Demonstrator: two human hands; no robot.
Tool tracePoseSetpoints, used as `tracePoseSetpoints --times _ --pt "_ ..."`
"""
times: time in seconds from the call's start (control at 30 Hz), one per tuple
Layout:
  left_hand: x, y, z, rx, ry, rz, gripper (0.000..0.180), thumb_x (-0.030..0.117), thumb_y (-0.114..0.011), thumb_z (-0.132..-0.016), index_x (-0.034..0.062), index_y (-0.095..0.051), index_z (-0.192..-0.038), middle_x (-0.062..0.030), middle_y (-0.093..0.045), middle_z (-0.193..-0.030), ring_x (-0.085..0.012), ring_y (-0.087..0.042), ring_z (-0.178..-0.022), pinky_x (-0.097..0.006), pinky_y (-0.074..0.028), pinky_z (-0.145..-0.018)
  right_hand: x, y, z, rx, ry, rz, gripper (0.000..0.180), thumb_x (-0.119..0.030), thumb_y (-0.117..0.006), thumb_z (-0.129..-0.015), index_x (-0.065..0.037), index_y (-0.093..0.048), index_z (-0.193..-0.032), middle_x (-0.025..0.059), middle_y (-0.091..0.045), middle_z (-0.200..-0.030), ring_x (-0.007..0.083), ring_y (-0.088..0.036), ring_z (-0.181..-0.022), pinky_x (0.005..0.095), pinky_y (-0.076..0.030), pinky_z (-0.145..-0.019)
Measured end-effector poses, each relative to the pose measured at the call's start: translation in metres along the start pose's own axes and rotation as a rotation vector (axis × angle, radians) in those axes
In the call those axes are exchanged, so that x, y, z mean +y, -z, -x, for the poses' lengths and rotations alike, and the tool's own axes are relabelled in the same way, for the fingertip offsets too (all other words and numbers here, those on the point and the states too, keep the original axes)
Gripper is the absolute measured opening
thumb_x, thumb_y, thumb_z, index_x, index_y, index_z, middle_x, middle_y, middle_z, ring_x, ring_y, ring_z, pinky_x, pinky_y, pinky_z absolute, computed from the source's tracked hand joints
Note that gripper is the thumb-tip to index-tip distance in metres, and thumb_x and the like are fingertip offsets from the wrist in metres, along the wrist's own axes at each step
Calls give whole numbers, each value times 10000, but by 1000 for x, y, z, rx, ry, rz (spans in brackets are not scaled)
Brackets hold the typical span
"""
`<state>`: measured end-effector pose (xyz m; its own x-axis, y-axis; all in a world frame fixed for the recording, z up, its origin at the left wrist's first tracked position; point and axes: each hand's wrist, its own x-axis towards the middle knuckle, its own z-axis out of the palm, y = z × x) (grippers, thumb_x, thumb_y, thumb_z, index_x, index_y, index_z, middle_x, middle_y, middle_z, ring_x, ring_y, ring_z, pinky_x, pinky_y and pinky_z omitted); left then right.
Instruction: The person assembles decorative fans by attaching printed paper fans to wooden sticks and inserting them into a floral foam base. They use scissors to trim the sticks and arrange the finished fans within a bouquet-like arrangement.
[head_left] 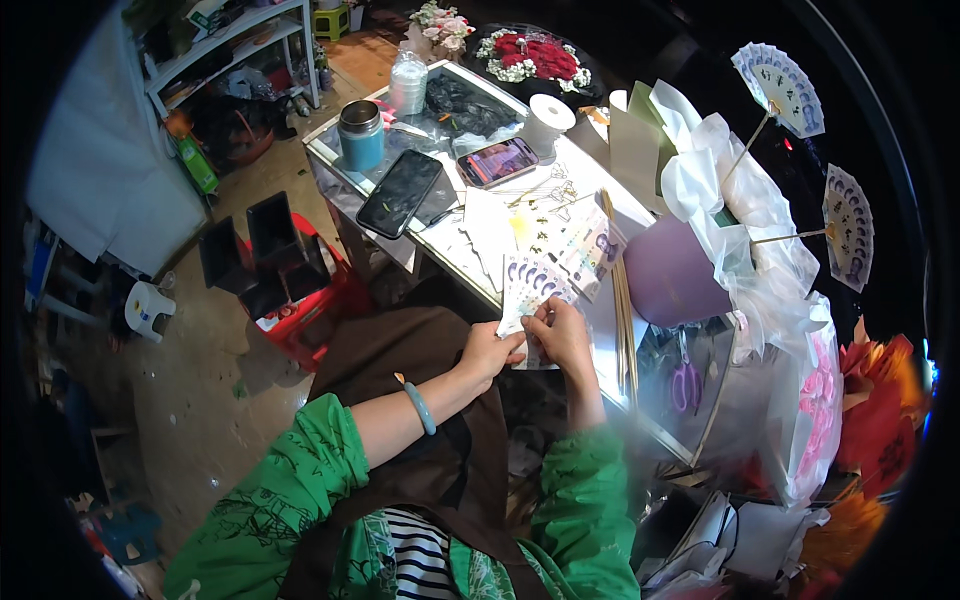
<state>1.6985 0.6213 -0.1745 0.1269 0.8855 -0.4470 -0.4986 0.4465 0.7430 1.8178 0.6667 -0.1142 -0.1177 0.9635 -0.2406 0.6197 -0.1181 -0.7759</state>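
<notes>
Over the near edge of the table I hold a small fan of banknotes [532,284] between both hands. My left hand [490,352] is closed on the lower left end of the fan. The fingers of my right hand [563,335] pinch its lower right side. Just beyond the fan, more banknotes [592,250] lie on the brightly lit tabletop. A bundle of thin wooden sticks [622,310] lies right of my right hand, beside a round purple box [668,270]. Two finished-looking banknote fans [785,92] on sticks stand up from white wrapping at the right.
On the table stand a blue jar [361,138], stacked clear cups [408,85] and a white ribbon roll [546,124]. Two phones [400,193] lie near them. Purple scissors [686,385] lie at the right. A red stool [310,330] with black containers stands left. Red flowers [535,57] are behind.
</notes>
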Motion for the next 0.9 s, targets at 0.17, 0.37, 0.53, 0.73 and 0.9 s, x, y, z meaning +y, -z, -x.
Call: tracePoseSetpoints --times 0.17,0.37,0.53,0.73,0.9 --pt "-2 1 -1 -1 25 21 176 75 -581 -867 -24 -600 -1012 -69 -630 -890 -112 -610 -768 -223 -530 -653 5 5 3 124 84 453 338 -271 -698 -731 -10 -500 -644 122 -569 -568 277 -572 -526 373 -434 -504" --pt "-3 3 -1 -13 30 53 187 85 -578 -869 -16 -591 -1026 -74 -632 -909 -119 -611 -799 -234 -532 -675 27 6 25 154 244 326 247 -248 -680 -752 -66 -566 -873 125 -608 -702 305 -597 -638 388 -453 -571" --pt "-4 4 0 -14 -4 43 182 85 -564 -875 -12 -586 -1027 -62 -628 -901 -97 -598 -783 -222 -525 -662 26 5 34 3 520 778 481 -93 -536 -814 -254 -486 -1265 101 -522 -851 268 -597 -669 381 -471 -567" --pt "-5 6 -2 6 -41 -8 168 52 -564 -862 -23 -608 -1005 -65 -635 -875 -100 -596 -725 -213 -516 -603 8 1 38 -25 477 952 519 -59 -533 -809 -239 -469 -1293 97 -521 -782 265 -585 -652 368 -463 -541" --pt "6 22 2 -9 -77 13 210 119 -585 -876 -14 -593 -1038 -79 -640 -946 -106 -604 -784 -215 -512 -672 48 -12 86 321 497 287 265 -61 -566 -827 -58 -559 -1092 121 -571 -794 260 -576 -666 321 -455 -578"
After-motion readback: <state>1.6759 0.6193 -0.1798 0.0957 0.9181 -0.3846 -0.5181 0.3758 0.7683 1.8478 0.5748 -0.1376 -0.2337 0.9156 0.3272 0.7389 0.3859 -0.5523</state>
